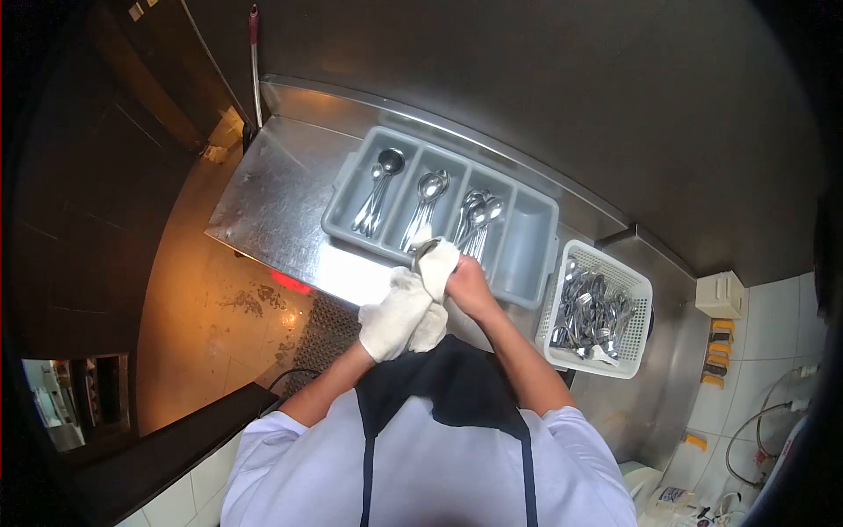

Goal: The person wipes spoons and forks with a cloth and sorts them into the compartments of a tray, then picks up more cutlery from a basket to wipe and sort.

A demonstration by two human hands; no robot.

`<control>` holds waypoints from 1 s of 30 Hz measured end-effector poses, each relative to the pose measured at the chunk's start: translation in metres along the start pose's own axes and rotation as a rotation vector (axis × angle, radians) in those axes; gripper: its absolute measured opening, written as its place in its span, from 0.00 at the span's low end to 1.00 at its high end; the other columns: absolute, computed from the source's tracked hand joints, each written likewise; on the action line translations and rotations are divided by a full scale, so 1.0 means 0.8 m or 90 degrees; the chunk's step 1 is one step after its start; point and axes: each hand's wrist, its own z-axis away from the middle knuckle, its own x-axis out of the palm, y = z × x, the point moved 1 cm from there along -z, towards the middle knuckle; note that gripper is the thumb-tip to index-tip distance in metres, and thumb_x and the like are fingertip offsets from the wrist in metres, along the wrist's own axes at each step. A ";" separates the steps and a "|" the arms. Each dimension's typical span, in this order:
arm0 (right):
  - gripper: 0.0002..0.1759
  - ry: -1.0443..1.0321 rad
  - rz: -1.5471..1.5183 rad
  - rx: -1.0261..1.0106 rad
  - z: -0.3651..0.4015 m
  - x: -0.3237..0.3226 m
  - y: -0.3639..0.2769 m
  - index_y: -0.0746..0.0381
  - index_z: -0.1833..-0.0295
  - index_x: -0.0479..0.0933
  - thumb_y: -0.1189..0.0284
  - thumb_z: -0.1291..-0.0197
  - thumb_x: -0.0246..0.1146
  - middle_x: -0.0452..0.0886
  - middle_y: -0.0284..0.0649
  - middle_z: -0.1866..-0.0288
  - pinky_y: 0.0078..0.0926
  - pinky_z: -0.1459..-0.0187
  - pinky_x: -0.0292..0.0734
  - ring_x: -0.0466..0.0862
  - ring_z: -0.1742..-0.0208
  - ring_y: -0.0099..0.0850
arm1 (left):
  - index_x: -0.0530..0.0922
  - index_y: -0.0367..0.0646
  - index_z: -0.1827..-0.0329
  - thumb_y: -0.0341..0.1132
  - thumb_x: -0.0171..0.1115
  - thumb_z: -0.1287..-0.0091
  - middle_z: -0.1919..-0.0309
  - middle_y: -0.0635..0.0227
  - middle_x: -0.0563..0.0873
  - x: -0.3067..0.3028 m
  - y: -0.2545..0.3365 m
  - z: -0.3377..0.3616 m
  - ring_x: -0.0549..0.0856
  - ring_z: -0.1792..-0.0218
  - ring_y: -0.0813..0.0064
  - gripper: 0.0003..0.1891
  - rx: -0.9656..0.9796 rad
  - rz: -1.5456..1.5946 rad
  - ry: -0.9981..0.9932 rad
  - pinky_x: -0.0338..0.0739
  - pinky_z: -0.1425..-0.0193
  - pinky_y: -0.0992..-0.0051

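Note:
My left hand [391, 318] is covered by a white cloth or glove and is closed around white cloth [436, 270] in front of my chest. A dark, shiny metal piece, perhaps a spoon's bowl, shows at the cloth's upper edge. My right hand [467, 285] is bare and closed beside the cloth; what its fingers grip is hidden. Just beyond both hands lies a grey divided tray [351, 227]. Its left compartment holds spoons and a ladle-like spoon [391, 161], the second holds spoons [430, 186], the third several more [479, 215]. The rightmost compartment [529, 237] shows its bare bottom.
Right of the tray, a white perforated basket [642, 338] holds a jumbled heap of cutlery [593, 307]. The steel counter [285, 189] meets a raised back ledge. A red-handled tool [255, 66] leans at the left corner. A white box [720, 295] is on the right wall.

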 end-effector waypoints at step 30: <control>0.13 0.052 -0.392 0.212 -0.007 -0.042 0.018 0.59 0.47 0.80 0.65 0.29 0.57 0.85 0.29 0.65 0.14 0.79 0.66 0.79 0.75 0.16 | 0.77 0.38 0.60 0.36 0.57 0.32 0.72 0.53 0.81 -0.016 0.012 0.000 0.85 0.67 0.52 0.09 -0.192 0.464 0.027 0.78 0.63 0.58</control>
